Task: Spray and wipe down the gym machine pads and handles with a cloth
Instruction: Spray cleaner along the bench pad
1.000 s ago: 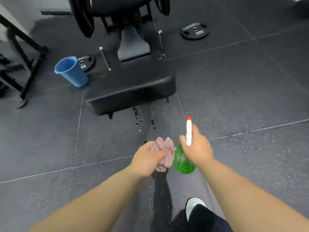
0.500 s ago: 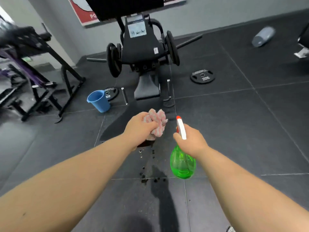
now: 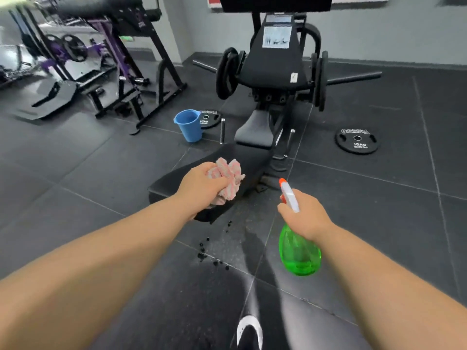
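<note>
Head view: you have looked up from the floor, so the whole machine [image 3: 275, 72] shows now. Your left hand [image 3: 202, 184] grips the bunched cloth [image 3: 228, 173] over the low pad [image 3: 174, 183]; your right hand [image 3: 305, 215] grips the green spray bottle [image 3: 299, 251] beside it. Taller pads look next.

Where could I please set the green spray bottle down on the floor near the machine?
Bare floor lies right of the bench pad, between the bottle and the 10 kg plate. Left of the pad, this side of the blue bucket, is also free. Around the bucket and the machine's base it is crowded, and drips mark the floor beside the pad.
</note>
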`<state>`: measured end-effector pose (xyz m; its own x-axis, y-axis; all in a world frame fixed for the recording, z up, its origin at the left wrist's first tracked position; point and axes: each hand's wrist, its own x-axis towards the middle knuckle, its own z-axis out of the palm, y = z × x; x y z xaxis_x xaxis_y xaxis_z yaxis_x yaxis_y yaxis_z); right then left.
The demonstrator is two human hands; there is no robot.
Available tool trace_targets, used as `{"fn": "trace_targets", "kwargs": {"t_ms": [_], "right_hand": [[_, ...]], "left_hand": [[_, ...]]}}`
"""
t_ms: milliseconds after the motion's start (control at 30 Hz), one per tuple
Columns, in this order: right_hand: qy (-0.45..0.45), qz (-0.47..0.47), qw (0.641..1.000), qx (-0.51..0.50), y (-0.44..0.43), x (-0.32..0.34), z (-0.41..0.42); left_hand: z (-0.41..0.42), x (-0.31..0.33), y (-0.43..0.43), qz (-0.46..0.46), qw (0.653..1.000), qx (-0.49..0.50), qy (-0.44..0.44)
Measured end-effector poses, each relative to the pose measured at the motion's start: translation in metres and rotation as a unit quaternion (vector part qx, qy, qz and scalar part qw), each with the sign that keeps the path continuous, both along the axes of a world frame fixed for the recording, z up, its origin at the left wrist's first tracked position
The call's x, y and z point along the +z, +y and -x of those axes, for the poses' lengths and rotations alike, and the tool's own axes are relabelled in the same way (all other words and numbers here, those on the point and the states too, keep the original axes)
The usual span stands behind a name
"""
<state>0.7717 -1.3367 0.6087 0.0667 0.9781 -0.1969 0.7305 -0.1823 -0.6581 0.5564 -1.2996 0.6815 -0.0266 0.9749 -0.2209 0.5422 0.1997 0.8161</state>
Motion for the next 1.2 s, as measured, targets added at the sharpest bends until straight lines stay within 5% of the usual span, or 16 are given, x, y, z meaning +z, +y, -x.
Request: {"fn": "trace_targets", "kwargs": {"t_ms": [400,667,1067,1200], "right_hand": [[-0.047,0.019,0.980,0.191,0.143,-0.012,-0.031],[-0.027,0.082,0.959,0.270,0.210,-0.063,-0.032],[-0.047,0.082,0.831,0.548,0.267,-0.139,-0.032],[-0.009,0.052,0.804,0.592,0.262,-0.175,-0.028]], "left_hand": [[-0.007,-0.048,0.104,0.029,0.987,0.141,-0.074],[-0.020,-0.097,0.139,0.077,0.968,0.236,-0.034],[-0.052,-0.171,0.102,0.070,0.869,0.489,0.024],[-0.056,-0.177,0.115,0.056,0.860,0.481,0.161]]}}
